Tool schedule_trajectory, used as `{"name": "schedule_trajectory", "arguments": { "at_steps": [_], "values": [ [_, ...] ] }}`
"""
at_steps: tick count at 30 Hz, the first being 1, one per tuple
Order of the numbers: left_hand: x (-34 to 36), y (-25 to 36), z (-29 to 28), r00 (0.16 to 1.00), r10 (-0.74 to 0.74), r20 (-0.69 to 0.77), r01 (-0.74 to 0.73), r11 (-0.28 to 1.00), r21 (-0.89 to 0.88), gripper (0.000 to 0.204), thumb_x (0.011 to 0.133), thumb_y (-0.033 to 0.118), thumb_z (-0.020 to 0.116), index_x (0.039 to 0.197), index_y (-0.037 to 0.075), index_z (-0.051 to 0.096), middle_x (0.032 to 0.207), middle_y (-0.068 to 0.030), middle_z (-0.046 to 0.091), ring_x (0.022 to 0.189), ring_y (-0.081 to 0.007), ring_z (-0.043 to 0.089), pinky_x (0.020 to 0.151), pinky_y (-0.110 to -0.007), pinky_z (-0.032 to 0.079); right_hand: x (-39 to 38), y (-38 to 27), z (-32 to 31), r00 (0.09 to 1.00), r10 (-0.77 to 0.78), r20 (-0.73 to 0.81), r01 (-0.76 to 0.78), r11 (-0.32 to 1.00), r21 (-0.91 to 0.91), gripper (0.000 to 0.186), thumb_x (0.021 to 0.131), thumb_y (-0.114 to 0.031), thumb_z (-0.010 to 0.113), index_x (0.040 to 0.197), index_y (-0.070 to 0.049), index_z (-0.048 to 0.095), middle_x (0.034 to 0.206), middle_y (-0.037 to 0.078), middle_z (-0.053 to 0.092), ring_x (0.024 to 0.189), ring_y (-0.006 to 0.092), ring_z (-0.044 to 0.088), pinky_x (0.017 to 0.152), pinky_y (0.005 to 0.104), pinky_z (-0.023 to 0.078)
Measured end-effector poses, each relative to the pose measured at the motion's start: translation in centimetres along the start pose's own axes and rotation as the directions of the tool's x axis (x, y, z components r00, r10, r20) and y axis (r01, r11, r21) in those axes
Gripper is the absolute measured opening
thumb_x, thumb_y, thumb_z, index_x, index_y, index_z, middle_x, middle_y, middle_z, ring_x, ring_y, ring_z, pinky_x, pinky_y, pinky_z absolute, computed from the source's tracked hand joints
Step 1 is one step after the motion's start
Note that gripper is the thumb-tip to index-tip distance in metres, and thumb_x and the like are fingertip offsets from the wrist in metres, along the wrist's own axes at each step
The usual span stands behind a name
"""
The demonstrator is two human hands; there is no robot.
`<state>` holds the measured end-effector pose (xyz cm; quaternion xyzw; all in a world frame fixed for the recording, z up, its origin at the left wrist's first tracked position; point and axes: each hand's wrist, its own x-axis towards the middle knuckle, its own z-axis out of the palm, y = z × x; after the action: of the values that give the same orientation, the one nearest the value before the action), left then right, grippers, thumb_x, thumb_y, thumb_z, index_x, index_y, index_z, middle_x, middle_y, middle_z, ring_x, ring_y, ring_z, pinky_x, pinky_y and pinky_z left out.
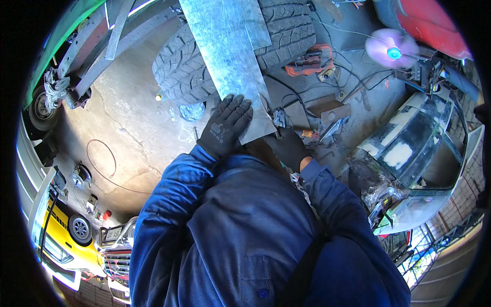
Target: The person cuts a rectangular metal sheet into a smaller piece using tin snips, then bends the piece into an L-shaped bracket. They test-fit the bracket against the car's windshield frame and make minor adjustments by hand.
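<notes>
My gloved left hand point(225, 125) lies flat on the near end of a long, shiny metal sheet point(223, 46), its fingers pointing away from me. The sheet rests across large treaded tyres point(179, 66). At the sheet's near right edge my gloved right hand point(286, 146) is closed, with its fingers partly hidden; a dark, narrow tool seems to be in it, too small to name. A shorter piece of sheet metal point(257, 23) lies at the far right of the long sheet.
A spinning fan point(391, 51), an orange tool point(309, 61), cables and metal offcuts point(327, 110) lie to the right, near a patched car body panel point(404, 140). At left are a steel frame point(92, 56), a hose point(102, 163) and a yellow car point(66, 230).
</notes>
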<state>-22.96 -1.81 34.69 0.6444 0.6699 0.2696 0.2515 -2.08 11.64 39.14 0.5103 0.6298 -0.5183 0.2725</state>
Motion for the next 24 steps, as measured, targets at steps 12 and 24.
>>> {"name": "schedule_trajectory", "arguments": {
  "at_steps": [12,24],
  "values": [
    [0.8,2.6,0.9,0.979,-0.189,-0.082,0.175,0.973,-0.151,0.048,0.083,0.008,0.075,0.131,0.004,0.07,0.141,-0.0156,0.068,0.14,-0.0344,0.058,0.125,-0.055,0.038,1.5,-1.2,-3.2,0.968,0.07,0.24,-0.104,0.986,0.131,0.051,0.096,-0.045,0.066,0.12,0.0,0.074,0.103,0.024,0.076,0.1,0.0393,0.073,0.088,0.0448,0.054],
    [0.0,5.5,-0.4,0.958,-0.268,0.105,0.267,0.963,0.026,0.073,0.089,0.032,0.074,0.152,0.002,0.052,0.159,-0.0217,0.051,0.152,-0.0384,0.043,0.128,-0.053,0.028,2.4,0.0,-0.7,1.0,-0.014,0.005,0.014,0.986,-0.164,0.054,0.097,-0.046,0.06,0.117,0.002,0.073,0.119,0.034,0.07,0.117,0.0501,0.064,0.099,0.0522,0.052]
  ]
}}
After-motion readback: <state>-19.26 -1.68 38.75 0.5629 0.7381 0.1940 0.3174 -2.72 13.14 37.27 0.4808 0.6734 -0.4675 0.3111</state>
